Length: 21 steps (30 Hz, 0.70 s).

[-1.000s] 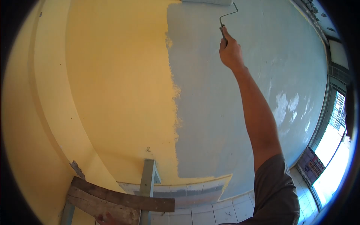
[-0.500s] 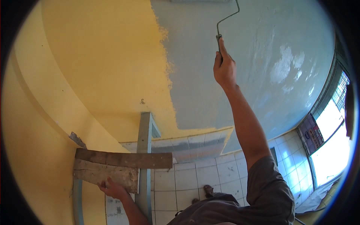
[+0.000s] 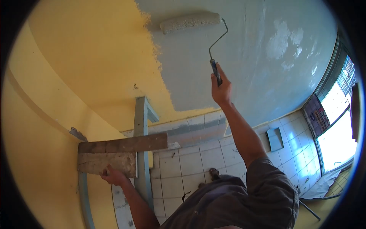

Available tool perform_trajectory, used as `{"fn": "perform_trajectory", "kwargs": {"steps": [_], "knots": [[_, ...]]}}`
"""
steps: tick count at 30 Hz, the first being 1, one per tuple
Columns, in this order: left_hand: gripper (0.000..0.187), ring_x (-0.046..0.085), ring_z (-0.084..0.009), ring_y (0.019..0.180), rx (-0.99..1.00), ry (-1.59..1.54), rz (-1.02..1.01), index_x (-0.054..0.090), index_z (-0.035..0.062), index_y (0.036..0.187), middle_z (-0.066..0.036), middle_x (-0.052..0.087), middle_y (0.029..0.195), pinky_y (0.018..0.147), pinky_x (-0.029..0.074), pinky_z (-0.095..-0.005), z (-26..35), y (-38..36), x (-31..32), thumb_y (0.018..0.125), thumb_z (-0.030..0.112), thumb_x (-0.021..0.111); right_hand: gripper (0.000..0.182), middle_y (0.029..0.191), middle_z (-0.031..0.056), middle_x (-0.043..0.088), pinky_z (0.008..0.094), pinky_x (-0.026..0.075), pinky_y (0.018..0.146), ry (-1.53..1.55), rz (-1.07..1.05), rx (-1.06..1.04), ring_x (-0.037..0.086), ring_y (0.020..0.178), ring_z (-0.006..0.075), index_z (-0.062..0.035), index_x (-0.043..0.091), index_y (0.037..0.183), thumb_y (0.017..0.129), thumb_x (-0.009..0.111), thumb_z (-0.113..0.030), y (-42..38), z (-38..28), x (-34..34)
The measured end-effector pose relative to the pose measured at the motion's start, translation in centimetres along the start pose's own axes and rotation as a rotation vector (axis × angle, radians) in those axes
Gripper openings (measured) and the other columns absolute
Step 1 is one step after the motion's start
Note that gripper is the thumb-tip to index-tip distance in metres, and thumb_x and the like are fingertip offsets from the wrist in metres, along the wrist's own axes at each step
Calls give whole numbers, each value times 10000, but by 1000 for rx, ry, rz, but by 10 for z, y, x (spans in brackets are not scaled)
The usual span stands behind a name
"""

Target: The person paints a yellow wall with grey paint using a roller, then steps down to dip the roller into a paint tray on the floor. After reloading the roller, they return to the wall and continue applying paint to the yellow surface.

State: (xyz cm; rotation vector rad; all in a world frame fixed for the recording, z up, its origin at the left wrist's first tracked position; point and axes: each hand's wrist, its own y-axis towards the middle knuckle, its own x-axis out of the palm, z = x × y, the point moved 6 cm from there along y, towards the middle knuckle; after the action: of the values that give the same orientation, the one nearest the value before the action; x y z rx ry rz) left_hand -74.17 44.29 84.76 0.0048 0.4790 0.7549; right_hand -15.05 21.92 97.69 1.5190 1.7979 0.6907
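My right hand (image 3: 222, 89) is closed round the dark handle of a paint roller (image 3: 190, 22), its thumb and forefinger lying along the grip. The long, pale, textured roller sleeve lies against the freshly grey part of the wall (image 3: 198, 72), just right of the ragged yellow border. Low on the left, my left hand (image 3: 115, 176) grips the near edge of a worn wooden plank (image 3: 106, 163), fingers on its top face; the underside of the grip is hidden. A second, darker plank (image 3: 126, 143) lies alongside it.
Both planks rest on a grey-green wooden frame (image 3: 141, 118) beside the yellow wall (image 3: 95, 49). Below is a white tiled floor (image 3: 190, 164). A grey-blue tray (image 3: 275, 139) stands on the floor at right, near a bright doorway (image 3: 337, 137).
The roller and my right hand have come down the wall and slightly left, bringing the whole sleeve into view. My left hand stays at the plank. The view has shifted a little.
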Motion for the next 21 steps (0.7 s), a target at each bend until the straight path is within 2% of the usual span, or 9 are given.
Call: {"fn": "perform_trajectory", "kwargs": {"steps": [2,3,7,9,10,12,15,19,21], "knots": [[738,648,-349,1227,-7,-12,6,442,64,1550,-103,641,1388,1046,486,-502,-2,3,2,952,373,745,528,728,62,586,309,436,582,-15,-21,283,512,612,121,-77,563,1529,1024,667,-191,-18,4,-24],[746,647,-348,1229,-20,-47,8,443,66,1549,-101,644,1382,1049,483,-500,-3,2,2,946,381,748,576,680,17,509,283,389,574,10,10,270,448,620,81,-61,537,1547,1012,689,-210,-31,6,-33],[736,648,-343,1228,-33,-47,3,447,73,1543,-94,644,1380,1057,477,-502,7,-8,-3,946,390,739,457,671,-4,517,289,384,565,70,92,287,453,616,87,-43,650,1425,1012,691,-235,-97,25,-70],[737,644,-339,1233,-25,-82,-19,452,83,1536,-90,636,1387,1066,469,-501,5,-5,-1,942,412,737,286,661,-10,518,310,378,555,145,-102,626,449,617,83,-12,733,1104,1017,695,-281,-137,58,-83],[737,644,-339,1233,-22,-64,-19,452,83,1536,-90,636,1387,1066,469,-501,4,-4,-1,942,412,737,286,661,-10,518,310,378,555,141,-109,642,449,617,83,-12,733,1104,1017,695,-281,-153,59,-97],[747,638,-333,1244,-50,-89,-33,447,89,1541,-88,631,1393,1068,469,-496,2,-3,1,939,429,730,389,649,-1,527,331,382,558,102,-148,750,459,618,89,-18,624,828,1024,684,-349,-184,59,-123],[772,622,-328,1265,-77,-57,-56,429,79,1554,-91,616,1409,1077,468,-486,12,-13,-4,936,432,728,441,635,18,536,350,391,562,12,-177,823,471,606,104,-27,572,786,1030,663,-383,-228,70,-158],[799,610,-322,1278,-80,-156,-39,400,72,1572,-87,594,1430,1086,464,-483,8,-15,-3,935,427,728,460,628,40,546,360,388,557,-111,-210,830,470,582,138,-20,592,797,1040,642,-408,-276,87,-195],[822,599,-321,1288,-44,-202,-36,373,68,1589,-88,578,1440,1087,463,-480,5,-17,-5,938,423,728,475,631,72,576,378,422,564,-258,-311,869,537,578,170,-10,614,811,1051,623,-420,-302,100,-209]]}}
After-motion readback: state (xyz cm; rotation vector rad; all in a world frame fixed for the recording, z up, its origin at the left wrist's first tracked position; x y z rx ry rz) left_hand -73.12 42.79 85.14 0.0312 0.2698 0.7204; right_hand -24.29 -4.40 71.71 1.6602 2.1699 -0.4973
